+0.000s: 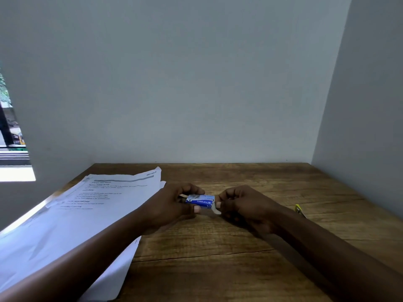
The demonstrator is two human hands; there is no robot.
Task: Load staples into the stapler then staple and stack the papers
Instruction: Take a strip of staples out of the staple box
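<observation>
left hand (pixel 172 203) grips blue "kangaro" staple box (pixel 199 201); right hand (pixel 239 203) pinches its white end flap (pixel 217 210). printed papers (pixel 87 210) read "section 5".

A wooden table (pixel 229 258) with a brown grain and long dark seams runs under the fingers and stretches on past them to a plain pale grey wall (pixel 185 83). Well to the right of the fingers a second wall (pixel 370 94) of the same grey meets the first in a vertical corner and closes that side of the table. Far to the left of the fingers and above them, a window (pixel 9 127) shows a dark frame, green leaves outside and a bright sill. Daylight from it falls across the table's left edge.
</observation>
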